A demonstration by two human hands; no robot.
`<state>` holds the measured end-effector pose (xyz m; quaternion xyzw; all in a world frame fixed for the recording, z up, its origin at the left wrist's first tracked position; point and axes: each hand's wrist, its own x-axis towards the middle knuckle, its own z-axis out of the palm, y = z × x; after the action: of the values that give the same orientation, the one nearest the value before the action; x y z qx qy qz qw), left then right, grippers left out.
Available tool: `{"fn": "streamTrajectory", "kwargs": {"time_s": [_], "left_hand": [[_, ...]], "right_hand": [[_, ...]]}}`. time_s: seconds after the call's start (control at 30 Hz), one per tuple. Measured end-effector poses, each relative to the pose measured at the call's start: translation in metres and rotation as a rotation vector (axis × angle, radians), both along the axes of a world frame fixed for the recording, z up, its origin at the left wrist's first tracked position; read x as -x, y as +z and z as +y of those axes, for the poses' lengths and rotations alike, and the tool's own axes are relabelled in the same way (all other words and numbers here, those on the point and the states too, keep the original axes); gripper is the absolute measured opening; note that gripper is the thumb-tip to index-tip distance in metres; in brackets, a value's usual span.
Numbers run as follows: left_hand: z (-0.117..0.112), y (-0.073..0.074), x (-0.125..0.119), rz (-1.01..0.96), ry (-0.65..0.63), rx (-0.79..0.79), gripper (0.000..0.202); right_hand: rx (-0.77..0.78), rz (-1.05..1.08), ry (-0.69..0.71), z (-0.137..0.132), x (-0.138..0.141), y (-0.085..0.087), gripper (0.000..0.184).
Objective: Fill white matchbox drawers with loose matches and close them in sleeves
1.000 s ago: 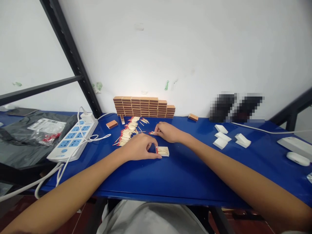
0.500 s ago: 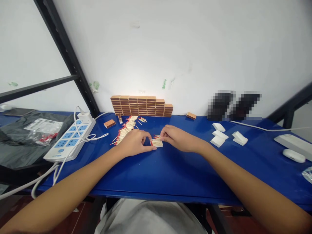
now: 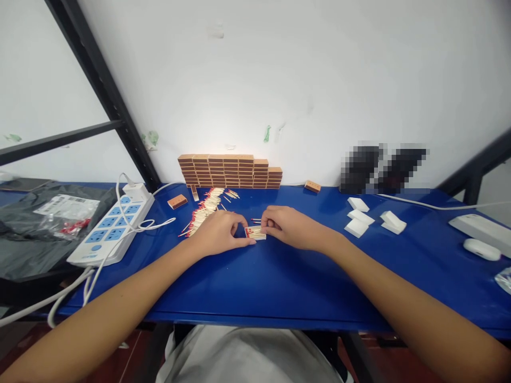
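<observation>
A small open matchbox tray (image 3: 255, 232) with red-tipped matches in it lies on the blue table (image 3: 279, 282) between my hands. My left hand (image 3: 219, 232) pinches its left end with curled fingers. My right hand (image 3: 285, 226) is closed at its right end, fingertips touching the tray and the matches. A pile of loose matches (image 3: 203, 210) lies just behind my left hand. A stacked wall of brown matchboxes (image 3: 229, 171) stands against the white wall behind.
A white and blue power strip (image 3: 109, 230) with cables sits left, beside a grey bag (image 3: 43, 229). Two single brown matchboxes (image 3: 178, 201) (image 3: 312, 186) lie near the stack. Several white sleeves (image 3: 373, 221) lie right, with a white mouse (image 3: 481, 249) and a white device (image 3: 483, 227) further right.
My right hand came from the loose matches to the tray's right end. My left hand shifted the tray slightly away from me and keeps hold of it.
</observation>
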<state>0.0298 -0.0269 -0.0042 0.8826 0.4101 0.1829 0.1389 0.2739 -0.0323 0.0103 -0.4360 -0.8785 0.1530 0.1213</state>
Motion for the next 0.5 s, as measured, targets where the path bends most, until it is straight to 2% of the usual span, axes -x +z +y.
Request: {"fn": "streamTrajectory", "kwargs": {"time_s": [0.2,0.5], "left_hand": [[0.0005,0.0005,0.0005,0.005,-0.015,-0.014,0.042],[-0.0009,0.0014,0.0001,0.002,-0.022,-0.009,0.038]], "right_hand": [[-0.015,0.045,0.039,-0.0007,0.0042,-0.0073,0.011],[0.029,0.023,-0.001,0.0027,0.0017,-0.0025,0.007]]}}
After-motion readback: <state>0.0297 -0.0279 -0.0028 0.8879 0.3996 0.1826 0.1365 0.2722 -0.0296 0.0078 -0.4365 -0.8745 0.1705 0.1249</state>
